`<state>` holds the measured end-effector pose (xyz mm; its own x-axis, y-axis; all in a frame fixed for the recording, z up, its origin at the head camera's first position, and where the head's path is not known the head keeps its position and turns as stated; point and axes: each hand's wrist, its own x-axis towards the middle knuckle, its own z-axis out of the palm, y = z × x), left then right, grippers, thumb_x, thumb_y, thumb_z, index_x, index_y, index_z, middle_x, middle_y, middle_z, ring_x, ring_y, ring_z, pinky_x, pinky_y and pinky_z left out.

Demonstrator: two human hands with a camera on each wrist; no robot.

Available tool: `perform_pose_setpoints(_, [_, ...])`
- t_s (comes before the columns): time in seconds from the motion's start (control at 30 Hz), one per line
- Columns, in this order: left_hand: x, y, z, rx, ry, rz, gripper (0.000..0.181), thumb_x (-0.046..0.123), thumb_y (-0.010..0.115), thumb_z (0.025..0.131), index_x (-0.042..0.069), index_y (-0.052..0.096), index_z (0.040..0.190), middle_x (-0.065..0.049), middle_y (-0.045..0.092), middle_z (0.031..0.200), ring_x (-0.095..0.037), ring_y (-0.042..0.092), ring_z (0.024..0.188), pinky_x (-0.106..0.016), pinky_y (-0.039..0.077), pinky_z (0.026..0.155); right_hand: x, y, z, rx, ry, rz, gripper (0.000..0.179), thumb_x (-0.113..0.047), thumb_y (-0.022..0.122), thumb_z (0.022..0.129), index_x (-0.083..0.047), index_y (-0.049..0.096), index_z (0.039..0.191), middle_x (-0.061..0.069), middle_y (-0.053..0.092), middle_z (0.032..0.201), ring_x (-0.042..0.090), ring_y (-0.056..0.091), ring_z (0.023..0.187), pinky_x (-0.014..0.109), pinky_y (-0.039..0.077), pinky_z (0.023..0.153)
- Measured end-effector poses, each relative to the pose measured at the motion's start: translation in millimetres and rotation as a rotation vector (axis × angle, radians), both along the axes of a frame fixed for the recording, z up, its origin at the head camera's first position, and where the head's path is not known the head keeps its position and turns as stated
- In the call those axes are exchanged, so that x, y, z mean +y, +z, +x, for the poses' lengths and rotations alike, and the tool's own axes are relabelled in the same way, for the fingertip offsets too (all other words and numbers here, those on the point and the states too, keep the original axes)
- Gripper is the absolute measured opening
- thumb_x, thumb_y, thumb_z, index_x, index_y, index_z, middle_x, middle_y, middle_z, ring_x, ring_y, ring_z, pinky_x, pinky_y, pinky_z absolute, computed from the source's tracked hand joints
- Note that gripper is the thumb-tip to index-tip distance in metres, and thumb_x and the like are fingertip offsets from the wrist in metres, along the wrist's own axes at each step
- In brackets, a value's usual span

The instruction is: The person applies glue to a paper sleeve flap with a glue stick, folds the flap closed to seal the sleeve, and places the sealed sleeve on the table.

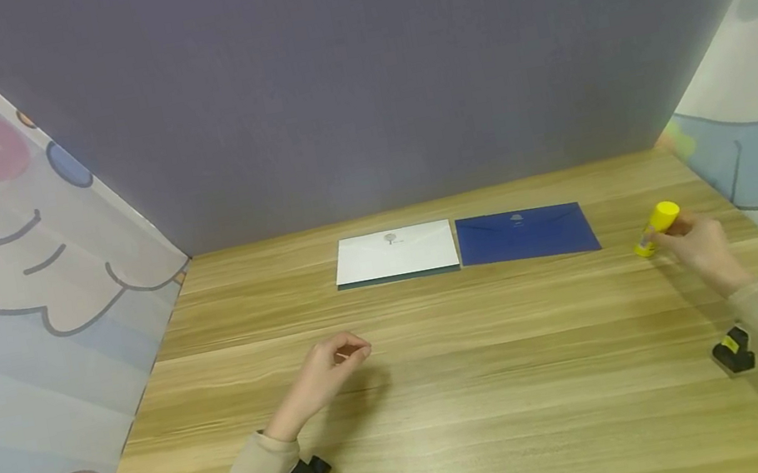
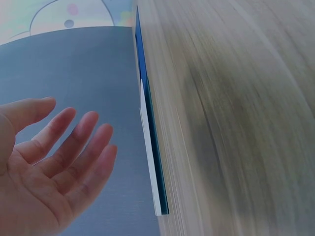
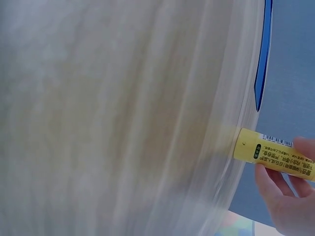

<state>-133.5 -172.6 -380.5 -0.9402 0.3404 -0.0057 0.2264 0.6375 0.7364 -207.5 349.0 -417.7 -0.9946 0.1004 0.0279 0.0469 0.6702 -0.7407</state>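
Note:
A yellow glue stick (image 1: 664,215) stands upright, slightly tilted in the head view, at the right of the table. My right hand (image 1: 702,247) pinches it between thumb and fingers. The right wrist view shows printed text and a barcode on the glue stick (image 3: 268,151); its lower end is at the tabletop. My left hand (image 1: 323,377) hovers over the left middle of the table, holding nothing, its fingers loosely bent. In front of it lies a white envelope (image 1: 395,255) with a dark green edge beneath. Beside that is a blue envelope (image 1: 527,234), nearest the right hand.
The wood-grain table (image 1: 455,409) meets a grey panel (image 1: 381,75) at the back. Cartoon-printed curtains (image 1: 1,337) hang at the left and right sides. A small black device sits at each wrist.

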Motion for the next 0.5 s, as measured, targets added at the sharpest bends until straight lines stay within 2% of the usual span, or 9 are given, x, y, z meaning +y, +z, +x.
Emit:
perform_pose_setpoints(0.1, [-0.3, 0.0, -0.5, 0.000, 0.009, -0.002, 0.023, 0.025, 0.052, 0.090, 0.006, 0.062, 0.098, -0.003, 0.063, 0.095, -0.017, 0.057, 0.082, -0.030, 0.048, 0.070, 0.5, -0.7, -0.5, 0.001, 0.017, -0.003, 0.048, -0.026, 0.049, 0.090, 0.015, 0.045, 0.115, 0.037, 0.048, 0.110, -0.011, 0.038, 0.075, 0.011, 0.040, 0.055])
perform_pose_setpoints(0.2, [-0.3, -0.2, -1.0, 0.006, 0.012, -0.006, 0.022, 0.025, 0.052, 0.089, 0.007, 0.063, 0.098, -0.003, 0.063, 0.095, -0.018, 0.057, 0.082, -0.030, 0.048, 0.070, 0.3, -1.0, -1.1, -0.013, 0.028, -0.005, 0.049, -0.027, 0.048, 0.090, 0.015, 0.044, 0.116, 0.038, 0.047, 0.111, -0.009, 0.039, 0.077, 0.013, 0.041, 0.060])
perform_pose_setpoints(0.27, [0.0, -0.6, -1.3, 0.011, 0.010, -0.004, 0.022, 0.024, 0.052, 0.089, 0.006, 0.063, 0.098, -0.004, 0.064, 0.095, -0.019, 0.058, 0.082, -0.030, 0.048, 0.070, -0.4, -0.6, -1.7, -0.025, 0.030, -0.013, 0.051, -0.027, 0.048, 0.090, 0.015, 0.042, 0.117, 0.038, 0.046, 0.113, 0.000, 0.047, 0.080, 0.022, 0.046, 0.065])
perform_pose_setpoints(0.3, [0.1, -1.0, -1.5, 0.013, 0.009, -0.005, 0.023, 0.025, 0.052, 0.089, 0.006, 0.063, 0.098, -0.004, 0.064, 0.095, -0.019, 0.058, 0.081, -0.030, 0.048, 0.070, -0.6, -0.3, -1.8, -0.035, 0.030, -0.018, 0.052, -0.028, 0.048, 0.090, 0.016, 0.040, 0.119, 0.038, 0.045, 0.114, 0.001, 0.047, 0.081, 0.025, 0.047, 0.067])
perform_pose_setpoints(0.33, [0.1, -1.3, -1.7, 0.015, 0.008, -0.007, 0.022, 0.025, 0.052, 0.089, 0.007, 0.063, 0.097, -0.004, 0.064, 0.095, -0.019, 0.058, 0.081, -0.030, 0.048, 0.070, -0.9, 0.1, -1.9, -0.045, 0.029, -0.026, 0.054, -0.028, 0.048, 0.090, 0.017, 0.038, 0.120, 0.038, 0.044, 0.115, 0.008, 0.050, 0.083, 0.027, 0.047, 0.068])
perform_pose_setpoints(0.37, [0.0, -1.4, -2.0, 0.016, 0.009, -0.009, 0.021, 0.024, 0.052, 0.089, 0.007, 0.063, 0.097, -0.004, 0.064, 0.094, -0.018, 0.058, 0.081, -0.030, 0.048, 0.070, -1.3, 0.8, -1.8, -0.052, 0.028, -0.029, 0.057, -0.029, 0.048, 0.090, 0.017, 0.036, 0.122, 0.039, 0.043, 0.116, 0.014, 0.052, 0.085, 0.025, 0.047, 0.068])
perform_pose_setpoints(0.43, [0.2, -1.6, -2.2, 0.018, 0.007, -0.011, 0.022, 0.024, 0.053, 0.089, 0.006, 0.063, 0.097, -0.004, 0.064, 0.094, -0.018, 0.058, 0.081, -0.029, 0.048, 0.070, -2.1, 3.9, 0.1, -0.064, 0.034, -0.055, 0.064, -0.029, 0.047, 0.090, 0.019, 0.026, 0.127, 0.041, 0.038, 0.119, 0.035, 0.051, 0.096, 0.018, 0.047, 0.066])
perform_pose_setpoints(0.5, [0.2, -1.5, -2.9, 0.024, 0.004, -0.020, 0.021, 0.023, 0.053, 0.089, 0.005, 0.063, 0.097, -0.004, 0.064, 0.094, -0.017, 0.058, 0.080, -0.029, 0.048, 0.070, -2.7, 8.3, 3.7, -0.068, 0.022, -0.071, 0.070, -0.029, 0.046, 0.090, 0.018, 0.015, 0.132, 0.043, 0.032, 0.122, 0.045, 0.047, 0.101, 0.009, 0.042, 0.057])
